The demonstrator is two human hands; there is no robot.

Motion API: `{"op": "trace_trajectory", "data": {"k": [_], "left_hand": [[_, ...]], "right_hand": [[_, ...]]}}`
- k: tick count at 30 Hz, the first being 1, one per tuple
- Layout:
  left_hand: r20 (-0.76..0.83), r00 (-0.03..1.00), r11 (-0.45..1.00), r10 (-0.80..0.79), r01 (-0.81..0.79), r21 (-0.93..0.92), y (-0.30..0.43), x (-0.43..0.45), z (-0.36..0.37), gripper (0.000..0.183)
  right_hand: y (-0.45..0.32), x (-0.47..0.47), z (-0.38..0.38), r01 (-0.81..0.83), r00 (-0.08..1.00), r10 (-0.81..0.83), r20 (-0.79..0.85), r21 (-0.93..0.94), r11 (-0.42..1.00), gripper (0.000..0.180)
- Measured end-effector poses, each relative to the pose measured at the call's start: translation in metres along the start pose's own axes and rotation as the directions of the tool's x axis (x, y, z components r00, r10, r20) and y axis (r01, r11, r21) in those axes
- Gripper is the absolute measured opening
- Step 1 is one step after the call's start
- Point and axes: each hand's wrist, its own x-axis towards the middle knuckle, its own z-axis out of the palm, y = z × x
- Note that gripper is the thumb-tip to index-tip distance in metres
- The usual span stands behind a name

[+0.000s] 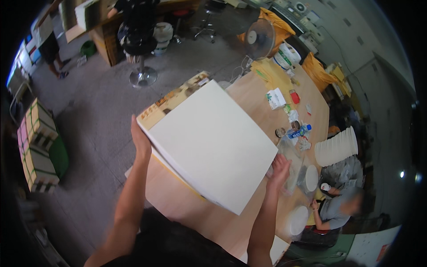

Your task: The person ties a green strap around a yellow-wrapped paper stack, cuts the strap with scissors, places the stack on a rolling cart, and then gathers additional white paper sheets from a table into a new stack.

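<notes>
A thick stack of large white sheets [213, 147] lies at a slant in front of me, over the wooden table. Along its far left side shows a printed strip [176, 98] with brown and yellow pictures. My left hand [141, 138] grips the stack's left corner, fingers hidden behind the edge. At the right corner is my right hand [280, 168], its fingers against the edge and partly hidden. Beneath the stack, a yellow-edged sheet or board [178, 178] shows along the near left side.
On the wooden table [243, 90] are a plastic bottle [299, 131], a tissue box [276, 99] and round white stacks [298, 220]. A fan [260, 39] stands beyond. A seated person [337, 207] works at the right; a stool [142, 75] and strapped bundles [38, 147] stand on the floor.
</notes>
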Motion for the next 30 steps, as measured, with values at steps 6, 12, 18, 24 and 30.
{"op": "trace_trajectory", "data": {"k": [6, 12, 18, 24, 30], "left_hand": [[-0.011, 1.0, 0.997, -0.006, 0.005, -0.071, -0.025, 0.004, -0.006, 0.05], [0.04, 0.972, 0.929, 0.232, -0.233, 0.288, -0.039, 0.009, -0.025, 0.044], [0.11, 0.987, 0.984, 0.119, -0.132, 0.12, -0.004, -0.005, -0.01, 0.055], [0.193, 0.959, 0.938, 0.206, -0.25, 0.24, -0.032, -0.015, -0.1, 0.046], [0.774, 0.632, 0.578, 0.032, -0.643, 0.501, -0.116, -0.178, -0.214, 0.037]], "right_hand": [[0.099, 0.058, 0.019, -0.481, 0.836, 0.066, 0.545, 0.668, 0.568, 0.063], [0.107, 0.04, 0.022, -0.336, 0.903, -0.003, 0.429, 0.71, 0.618, 0.049], [0.083, 0.025, 0.046, 0.274, 0.958, -0.189, 0.214, -0.511, 0.815, 0.039], [0.087, -0.094, -0.093, 0.08, 0.925, -0.147, -0.352, -0.198, 0.977, 0.039], [0.139, -0.307, -0.357, -0.362, 0.703, -0.163, -0.693, -0.545, 0.756, 0.02]]}}
